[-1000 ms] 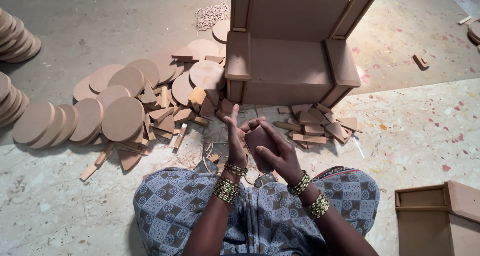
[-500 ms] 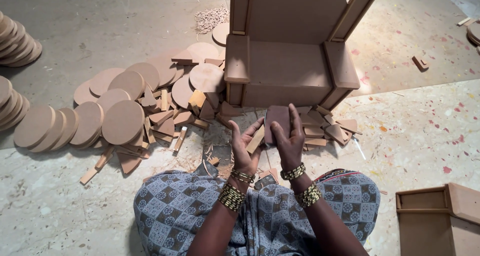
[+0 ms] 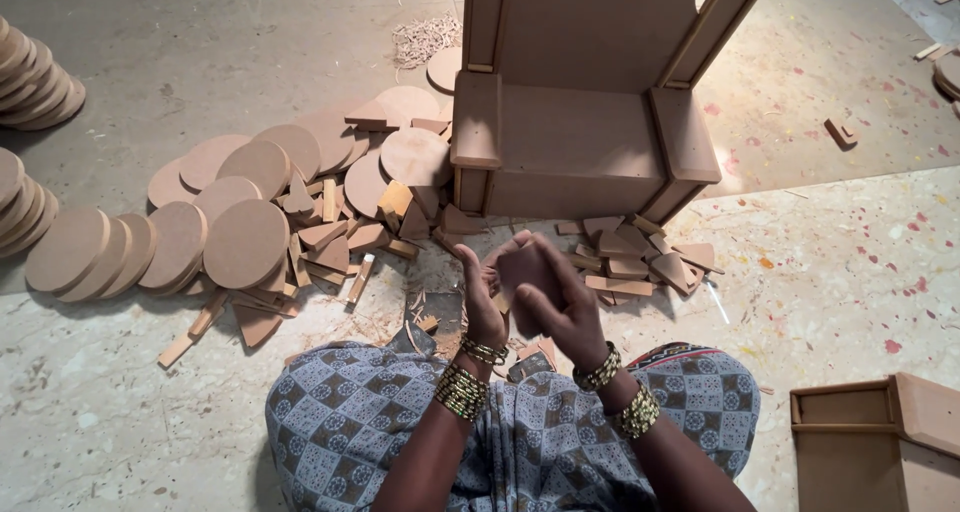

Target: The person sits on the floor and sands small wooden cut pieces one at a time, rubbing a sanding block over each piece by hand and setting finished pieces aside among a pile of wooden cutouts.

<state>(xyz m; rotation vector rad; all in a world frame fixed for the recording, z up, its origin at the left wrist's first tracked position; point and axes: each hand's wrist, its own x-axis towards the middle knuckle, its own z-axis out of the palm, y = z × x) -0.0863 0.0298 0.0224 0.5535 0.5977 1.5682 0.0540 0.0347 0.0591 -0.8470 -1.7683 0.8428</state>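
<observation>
You sit on the floor (image 3: 150, 442) with both hands raised in front of your lap, holding one small brown fibreboard piece (image 3: 520, 272) between them. Your left hand (image 3: 483, 294) stands upright, palm inward, fingers curled against the piece's left edge. Your right hand (image 3: 560, 307) closes over its right face, thumb and fingers pressed to the board. Both hands are together, clamped on the same piece. Bangles ring each wrist.

The step in hand appears to be checking or orienting this piece above the scrap pile (image 3: 640, 257), just in front of the chair-shaped fibreboard assembly (image 3: 580, 132). The piece touches nothing but your hands.

The next move likely calls for a firm grip with one hand while the other releases, and a clear view of the piece's edges.

Round discs (image 3: 245, 242) lie well apart on the left; an open box frame (image 3: 870, 442) sits at the right.
</observation>
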